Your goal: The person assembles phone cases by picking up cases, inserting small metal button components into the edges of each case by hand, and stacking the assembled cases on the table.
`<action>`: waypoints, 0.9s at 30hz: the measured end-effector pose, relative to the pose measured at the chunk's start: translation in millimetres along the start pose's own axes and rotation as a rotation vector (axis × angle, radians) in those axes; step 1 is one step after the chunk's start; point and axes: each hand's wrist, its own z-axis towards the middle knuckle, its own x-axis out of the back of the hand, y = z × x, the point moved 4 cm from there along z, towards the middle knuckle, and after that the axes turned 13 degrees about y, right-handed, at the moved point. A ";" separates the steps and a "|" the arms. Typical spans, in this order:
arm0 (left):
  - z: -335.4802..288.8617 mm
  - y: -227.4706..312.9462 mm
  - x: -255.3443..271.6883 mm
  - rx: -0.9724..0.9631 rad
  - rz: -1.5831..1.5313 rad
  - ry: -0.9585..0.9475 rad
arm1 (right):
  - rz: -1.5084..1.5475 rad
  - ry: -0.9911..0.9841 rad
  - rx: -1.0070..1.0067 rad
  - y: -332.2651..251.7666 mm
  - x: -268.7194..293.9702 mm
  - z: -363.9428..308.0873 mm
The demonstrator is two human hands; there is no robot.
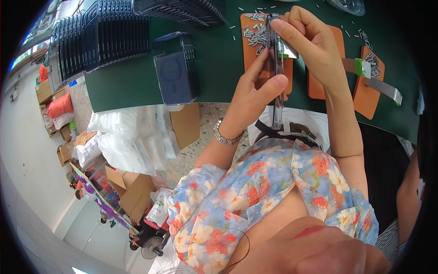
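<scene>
clear case (pixel 278 68) held on edge across the near edge of the worktop (pixel 123 86)

in the head view, the case shows only its narrow side, so its broad faces are hard to make out. the left hand (pixel 260 89) is clamped on its middle, lower fingers mostly hidden behind it; the right hand (pixel 315 43) grips its upper end, thumb against the rim. a green-and-metal piece (pixel 286 54) shows beside the case, partly covered; whether the right hand holds it, i cannot tell. a clear tub (pixel 353 6) and a dark stack (pixel 182 11) are cut off at the top. print on a white bag (pixel 159 208) beyond the worktop is too small to read. the case is glossy, thin and layered, its lower end past the near edge. behind it, an orange pad (pixel 248 57) bears small metal pins (pixel 258 34).
</scene>
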 end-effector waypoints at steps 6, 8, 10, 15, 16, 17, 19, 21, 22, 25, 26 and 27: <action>0.1 -0.3 -1.7 -0.010 0.015 -0.006 | -0.046 0.041 0.036 -2.1 2.0 -3.5; 2.3 -1.7 -3.1 0.016 0.009 -0.020 | -0.033 -0.044 0.051 -1.4 6.8 0.7; 7.6 -3.9 -2.6 -0.065 0.060 0.026 | 0.098 -0.001 -0.042 -9.9 7.3 1.2; 12.7 -8.0 -1.4 -0.184 -0.199 0.132 | 0.059 0.324 -0.043 -19.1 42.7 4.0; 14.1 -12.4 5.3 -0.307 -0.185 0.128 | -0.092 0.340 0.137 -10.4 47.7 5.2; 15.7 -13.4 8.2 -0.430 -0.172 0.123 | -0.245 0.353 0.316 4.0 51.9 4.4; 13.7 -12.8 -2.6 -0.465 -0.152 0.206 | -0.525 0.258 0.252 33.9 63.9 1.3; 13.2 -16.2 -7.3 -0.454 -0.148 0.290 | -0.766 0.208 0.478 37.7 66.2 4.3; 15.1 -19.3 -10.8 -0.453 -0.147 0.287 | -0.767 0.212 0.477 38.4 69.2 6.9; 20.0 -24.3 -18.3 -0.431 -0.167 0.292 | -0.839 0.192 0.541 33.9 66.3 15.8; 21.8 -24.6 -23.5 -0.455 -0.189 0.307 | -0.872 0.169 0.550 34.8 69.3 16.9; 23.7 -24.1 -29.2 -0.478 -0.214 0.319 | -0.907 0.148 0.558 34.8 73.1 17.7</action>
